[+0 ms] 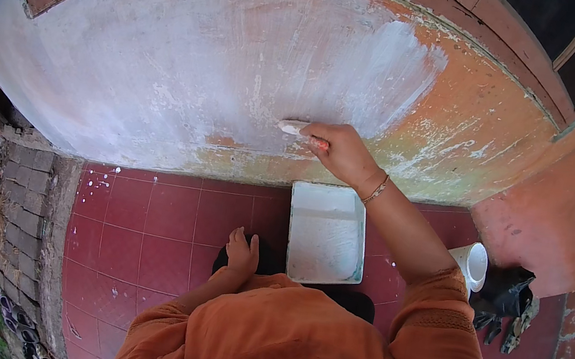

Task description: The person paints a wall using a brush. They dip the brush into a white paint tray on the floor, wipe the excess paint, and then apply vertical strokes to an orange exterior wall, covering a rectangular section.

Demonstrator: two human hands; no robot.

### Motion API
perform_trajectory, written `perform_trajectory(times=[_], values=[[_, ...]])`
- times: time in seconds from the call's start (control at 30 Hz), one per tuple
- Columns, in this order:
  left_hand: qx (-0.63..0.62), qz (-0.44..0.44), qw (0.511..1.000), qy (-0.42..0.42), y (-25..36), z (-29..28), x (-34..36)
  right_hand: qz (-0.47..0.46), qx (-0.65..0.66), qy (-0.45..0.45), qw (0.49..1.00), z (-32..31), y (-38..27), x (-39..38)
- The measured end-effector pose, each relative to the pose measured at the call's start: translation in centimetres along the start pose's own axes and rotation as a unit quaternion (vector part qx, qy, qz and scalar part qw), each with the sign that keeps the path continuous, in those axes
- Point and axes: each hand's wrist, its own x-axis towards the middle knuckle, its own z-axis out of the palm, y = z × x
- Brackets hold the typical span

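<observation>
My right hand [343, 151] is closed around the handle of a paintbrush [293, 127]; its orange-red handle end shows past my fingers. White paint coats the brush head, which is at the lower part of the wall [222, 71]. Whether the bristles press on the surface cannot be made out. White paint covers the wall's left and middle, while orange and greenish patches show at the right. On my dark-clad knee rests my left hand [242, 253], fingers stretched and holding nothing. Below my right hand, a white rectangular paint tray [327, 235] stands on the floor.
Red floor tiles [170, 206] carry white drips at the left. A white bucket [473, 265] and a black plastic bag [503, 289] stand by the right wall. Wooden window frames [517, 62] border the wall's top. Paving [29, 199] and footwear [26, 334] lie at far left.
</observation>
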Motion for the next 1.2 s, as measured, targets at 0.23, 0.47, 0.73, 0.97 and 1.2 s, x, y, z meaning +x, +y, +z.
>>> perform_trajectory(times=[0.23,0.47,0.73,0.97,1.2], values=[[-0.01,-0.006,1.0,-0.01,0.2,-0.3,0.1,-0.083,-0.033,0.125,0.988,-11.6,-7.6,5.4],[0.0,-0.015,1.0,-0.009,-0.2,-0.3,0.0,-0.225,-0.137,0.29,0.92,-9.3,-9.2,2.6],[-0.009,0.0,1.0,-0.002,0.0,-0.3,0.0,-0.191,-0.239,0.151,0.94,4.6,-0.3,-2.9],[-0.007,-0.01,1.0,-0.007,0.1,-0.3,-0.1,-0.076,-0.103,-0.048,0.991,8.2,0.2,-5.4],[-0.009,-0.008,1.0,-0.008,0.1,-0.3,-0.1,-0.017,-0.008,-0.069,0.997,2.1,-2.3,3.2]])
